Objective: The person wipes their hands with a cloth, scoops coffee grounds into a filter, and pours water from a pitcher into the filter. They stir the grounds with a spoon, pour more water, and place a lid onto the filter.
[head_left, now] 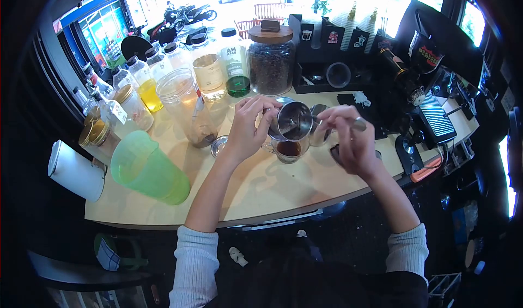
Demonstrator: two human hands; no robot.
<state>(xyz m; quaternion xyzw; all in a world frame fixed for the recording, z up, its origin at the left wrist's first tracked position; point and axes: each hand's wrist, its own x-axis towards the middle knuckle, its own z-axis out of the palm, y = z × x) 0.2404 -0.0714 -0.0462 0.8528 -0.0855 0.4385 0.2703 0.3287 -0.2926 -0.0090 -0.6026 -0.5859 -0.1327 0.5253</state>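
Observation:
My left hand [252, 124] grips a small steel pitcher [294, 120] by its side, tilted so its mouth faces me. Right under it, a glass cup [289, 151] with dark brown liquid stands on the counter. My right hand [351, 139] is closed at the pitcher's right side, its fingers pinched on what looks like a metal spoon [358, 124]; an oval metal end shows between the fingers. Part of a shiny round vessel [320, 127] shows between the pitcher and my right hand. Left of the cup lies a small round metal lid or dish [219, 145], partly behind my left wrist.
A green pitcher [150, 166], a tall clear jar [185, 106] and several bottles [147, 87] crowd the left side. A jar of coffee beans [271, 63] and a black cup organizer [338, 52] stand behind. A dark machine with a grille [437, 117] is at right.

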